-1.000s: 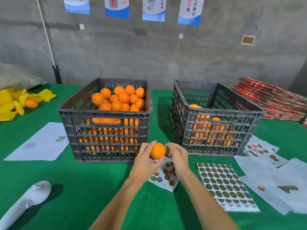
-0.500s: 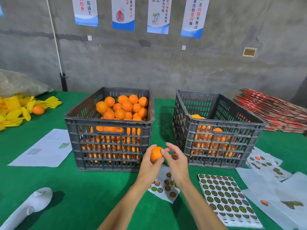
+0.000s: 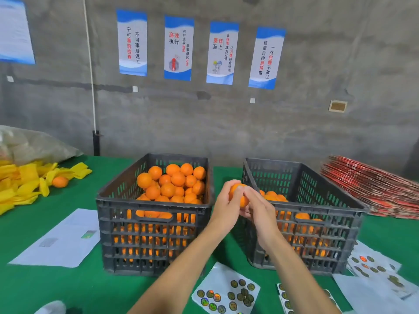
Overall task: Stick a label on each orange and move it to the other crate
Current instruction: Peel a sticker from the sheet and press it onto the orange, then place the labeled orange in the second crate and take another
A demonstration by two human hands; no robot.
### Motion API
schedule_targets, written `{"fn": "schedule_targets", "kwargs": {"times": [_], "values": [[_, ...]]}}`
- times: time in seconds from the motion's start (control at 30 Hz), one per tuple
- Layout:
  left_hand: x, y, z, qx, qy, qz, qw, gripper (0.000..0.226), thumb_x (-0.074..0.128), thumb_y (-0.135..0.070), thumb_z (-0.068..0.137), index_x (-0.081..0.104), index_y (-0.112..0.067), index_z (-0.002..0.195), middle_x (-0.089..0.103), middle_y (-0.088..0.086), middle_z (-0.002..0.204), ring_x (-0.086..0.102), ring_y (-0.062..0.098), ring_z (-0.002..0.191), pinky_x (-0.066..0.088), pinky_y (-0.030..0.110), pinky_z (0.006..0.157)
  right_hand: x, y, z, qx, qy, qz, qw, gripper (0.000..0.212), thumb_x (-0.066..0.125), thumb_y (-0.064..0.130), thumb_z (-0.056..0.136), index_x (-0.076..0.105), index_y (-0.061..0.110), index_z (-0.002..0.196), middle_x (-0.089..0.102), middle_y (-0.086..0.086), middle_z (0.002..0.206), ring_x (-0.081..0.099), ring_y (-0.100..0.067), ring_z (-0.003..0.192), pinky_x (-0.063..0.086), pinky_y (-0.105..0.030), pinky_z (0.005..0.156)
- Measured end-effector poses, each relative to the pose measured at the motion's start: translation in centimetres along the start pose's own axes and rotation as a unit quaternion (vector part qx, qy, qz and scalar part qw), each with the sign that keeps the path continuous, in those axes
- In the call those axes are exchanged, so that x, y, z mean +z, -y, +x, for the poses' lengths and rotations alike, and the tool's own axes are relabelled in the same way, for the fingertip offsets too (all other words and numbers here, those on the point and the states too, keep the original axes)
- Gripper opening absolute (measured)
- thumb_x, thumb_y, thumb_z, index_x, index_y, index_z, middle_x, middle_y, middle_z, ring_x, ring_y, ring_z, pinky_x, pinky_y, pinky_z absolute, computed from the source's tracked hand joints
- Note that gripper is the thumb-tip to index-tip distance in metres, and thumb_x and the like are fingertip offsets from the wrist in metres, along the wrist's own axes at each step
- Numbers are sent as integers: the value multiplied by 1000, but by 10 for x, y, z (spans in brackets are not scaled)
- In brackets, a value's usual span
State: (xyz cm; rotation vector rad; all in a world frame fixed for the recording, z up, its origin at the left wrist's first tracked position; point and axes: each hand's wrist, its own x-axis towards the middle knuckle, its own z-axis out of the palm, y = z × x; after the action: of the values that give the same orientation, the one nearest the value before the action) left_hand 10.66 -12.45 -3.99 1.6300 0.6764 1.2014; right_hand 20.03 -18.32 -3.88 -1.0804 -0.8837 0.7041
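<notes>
My left hand grips one orange in the air between the two grey crates. My right hand lies over the orange's near side, its fingers pressed on the skin. The left crate is heaped with oranges. Fewer oranges lie in the right crate. A small sheet of round labels lies on the green table below my forearms; no label is visible on the held orange.
More label sheets lie at the right front. A white paper lies left of the crates. Yellow wrappers with a loose orange sit far left. Red flat cartons are stacked at the right. A white object shows at the bottom edge.
Both hands rose with the orange from above the label sheet to rim height between the crates. The right hand moved from the orange's side onto it. The camera tilted upward.
</notes>
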Motion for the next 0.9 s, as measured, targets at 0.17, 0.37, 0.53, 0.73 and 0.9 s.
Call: {"fn": "schedule_targets", "kwargs": {"times": [0.17, 0.37, 0.53, 0.73, 0.9], "values": [[-7, -16, 36, -10, 34, 153, 988, 51, 42, -47, 107, 41, -28, 154, 48, -4, 153, 55, 14, 127, 44, 41, 113, -16, 26, 27, -84, -116, -224, 964, 47, 74, 49, 89, 67, 31, 131, 71, 4, 122, 64, -16, 116, 52, -42, 102], [-68, -7, 67, -8, -12, 237, 972, 38, 60, -29, 103, 57, -12, 136, 61, 5, 138, 61, 25, 121, 49, 36, 102, -49, 42, 53, -100, -185, -458, 864, 53, 68, 42, 94, 54, 27, 143, 62, -12, 133, 48, -39, 125, 41, -53, 105], [-125, 0, 79, -30, -31, 322, 946, 33, 62, -35, 99, 64, -15, 126, 66, 2, 127, 62, 23, 118, 46, 31, 93, -50, 30, 60, -125, -199, -525, 818, 39, 62, 27, 100, 61, 19, 138, 59, -12, 141, 48, -37, 132, 38, -51, 110], [-192, 19, 94, -106, -26, 413, 904, 48, 63, -38, 99, 55, -12, 138, 64, 10, 130, 61, 27, 117, 50, 36, 94, 16, 15, 62, -189, -159, -496, 832, 34, 65, 7, 92, 73, 22, 121, 73, -5, 120, 61, -34, 114, 39, -45, 103], [-231, 38, 108, -168, -9, 464, 870, 52, 65, -25, 96, 50, -8, 143, 60, 17, 136, 58, 33, 123, 52, 38, 91, 95, 5, 67, -201, -56, -444, 871, 32, 67, 16, 94, 71, 27, 124, 73, 0, 121, 64, -27, 112, 44, -43, 106]]}}
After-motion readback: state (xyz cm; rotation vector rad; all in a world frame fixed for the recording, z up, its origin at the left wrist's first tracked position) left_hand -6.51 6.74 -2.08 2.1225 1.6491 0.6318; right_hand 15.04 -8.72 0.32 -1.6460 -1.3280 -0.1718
